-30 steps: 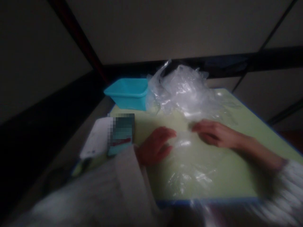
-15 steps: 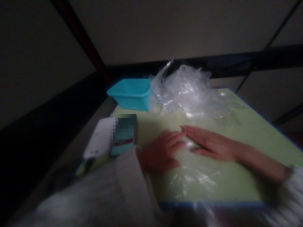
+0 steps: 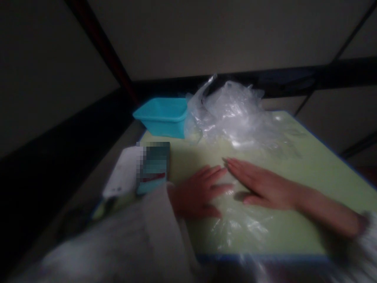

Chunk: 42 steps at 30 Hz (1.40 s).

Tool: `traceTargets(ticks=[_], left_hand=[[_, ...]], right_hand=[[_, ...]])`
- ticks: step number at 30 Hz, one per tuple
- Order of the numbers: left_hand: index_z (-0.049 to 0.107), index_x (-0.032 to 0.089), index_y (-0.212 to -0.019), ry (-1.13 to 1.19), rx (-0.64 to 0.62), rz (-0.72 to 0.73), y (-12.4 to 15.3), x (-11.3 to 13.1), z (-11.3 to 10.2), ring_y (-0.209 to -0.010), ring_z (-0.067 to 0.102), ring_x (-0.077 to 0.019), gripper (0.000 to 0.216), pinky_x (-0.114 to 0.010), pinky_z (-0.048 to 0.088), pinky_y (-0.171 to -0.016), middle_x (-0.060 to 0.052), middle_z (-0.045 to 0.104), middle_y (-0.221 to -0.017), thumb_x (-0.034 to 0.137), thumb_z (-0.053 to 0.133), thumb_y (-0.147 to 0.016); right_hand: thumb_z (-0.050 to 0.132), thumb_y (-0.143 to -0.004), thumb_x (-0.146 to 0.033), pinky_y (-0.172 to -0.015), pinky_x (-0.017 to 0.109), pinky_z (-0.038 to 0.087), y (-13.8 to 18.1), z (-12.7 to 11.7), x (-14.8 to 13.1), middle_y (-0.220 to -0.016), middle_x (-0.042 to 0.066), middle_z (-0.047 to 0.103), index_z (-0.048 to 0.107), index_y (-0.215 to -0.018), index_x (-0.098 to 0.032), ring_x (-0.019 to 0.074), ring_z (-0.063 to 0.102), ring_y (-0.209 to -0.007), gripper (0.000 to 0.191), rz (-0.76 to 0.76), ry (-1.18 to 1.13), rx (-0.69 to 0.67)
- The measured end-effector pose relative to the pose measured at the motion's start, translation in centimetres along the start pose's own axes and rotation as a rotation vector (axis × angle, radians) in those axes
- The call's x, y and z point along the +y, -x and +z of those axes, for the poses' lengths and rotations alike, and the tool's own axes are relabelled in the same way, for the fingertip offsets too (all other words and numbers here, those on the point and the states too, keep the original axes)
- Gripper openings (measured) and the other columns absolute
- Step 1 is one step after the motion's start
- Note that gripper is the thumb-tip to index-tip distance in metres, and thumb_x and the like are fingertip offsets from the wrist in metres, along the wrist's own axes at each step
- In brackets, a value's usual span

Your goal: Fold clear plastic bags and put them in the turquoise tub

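Observation:
A clear plastic bag (image 3: 244, 228) lies flattened on the pale green table, its lower end hanging over the near edge. My left hand (image 3: 202, 192) rests palm down at the bag's left side, fingers spread. From the right, my right hand (image 3: 262, 182) lies palm down with its fingers stretched out over the upper part of the bag and its thumb apart. The two hands' fingertips are close together but not gripping anything. The picture is dim and blurred, so the bag's upper edge is hard to make out.
A crumpled heap of clear plastic bags (image 3: 235, 114) sits at the back of the table (image 3: 324, 188). Beside it stands a turquoise basin (image 3: 165, 122). A phone (image 3: 154, 169) and a white flat object (image 3: 122, 173) lie at the left edge. A wall rises behind.
My left hand has shifted slightly left and its fingers have spread wider. My right hand has moved very slightly, its fingers still stretched out. The other things stay put.

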State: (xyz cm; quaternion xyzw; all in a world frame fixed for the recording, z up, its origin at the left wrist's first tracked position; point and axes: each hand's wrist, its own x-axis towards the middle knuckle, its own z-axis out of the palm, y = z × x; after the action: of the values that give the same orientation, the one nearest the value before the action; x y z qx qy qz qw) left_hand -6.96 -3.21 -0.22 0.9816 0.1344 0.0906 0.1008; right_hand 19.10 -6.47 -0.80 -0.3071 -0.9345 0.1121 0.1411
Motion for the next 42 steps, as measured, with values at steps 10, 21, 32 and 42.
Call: traceTargets(ticks=[10, 21, 32, 42], left_hand=[[0.04, 0.025, -0.139, 0.021, -0.055, -0.017, 0.3, -0.1, 0.0, -0.139, 0.02, -0.0378, 0.076, -0.055, 0.021, -0.109, -0.015, 0.019, -0.153, 0.071, 0.046, -0.078], [0.035, 0.022, -0.142, -0.009, -0.158, -0.029, 0.2, 0.0, -0.2, -0.14, 0.015, -0.0391, 0.082, -0.056, 0.018, -0.11, -0.018, 0.016, -0.153, 0.073, 0.042, -0.078], [0.029, 0.012, -0.143, -0.053, -0.049, 0.03, 0.3, -0.1, -0.2, -0.14, 0.015, -0.0376, 0.086, -0.053, 0.019, -0.111, -0.022, 0.018, -0.151, 0.073, 0.033, -0.082], [0.03, 0.007, -0.137, -0.25, 0.207, 0.035, 0.6, 0.2, -0.5, -0.107, 0.057, -0.0255, 0.062, -0.045, 0.04, -0.098, -0.016, 0.061, -0.118, 0.051, 0.015, -0.097]], right_hand=[[0.044, -0.089, -0.057, -0.11, 0.047, 0.029, 1.4, 0.5, 0.3, -0.152, 0.018, 0.001, -0.008, -0.148, -0.013, 0.0329, 0.015, -0.138, 0.09, 0.094, 0.12, -0.029], [0.037, -0.086, -0.066, -0.108, 0.052, 0.029, 3.6, -1.1, 2.6, -0.147, 0.025, 0.026, 0.027, -0.143, 0.002, 0.0372, 0.024, -0.135, 0.089, 0.45, 0.177, -0.104], [0.035, -0.095, -0.045, -0.074, 0.042, 0.05, 1.5, -4.9, 1.3, -0.104, 0.011, 0.067, 0.062, -0.105, -0.019, 0.0266, 0.065, -0.087, 0.039, 0.501, 0.234, 0.133], [0.037, -0.089, -0.023, -0.067, 0.033, 0.044, 0.8, -3.4, 4.8, -0.089, 0.011, 0.064, 0.059, -0.093, -0.017, 0.0229, 0.06, -0.077, 0.024, 0.556, 0.148, 0.127]])
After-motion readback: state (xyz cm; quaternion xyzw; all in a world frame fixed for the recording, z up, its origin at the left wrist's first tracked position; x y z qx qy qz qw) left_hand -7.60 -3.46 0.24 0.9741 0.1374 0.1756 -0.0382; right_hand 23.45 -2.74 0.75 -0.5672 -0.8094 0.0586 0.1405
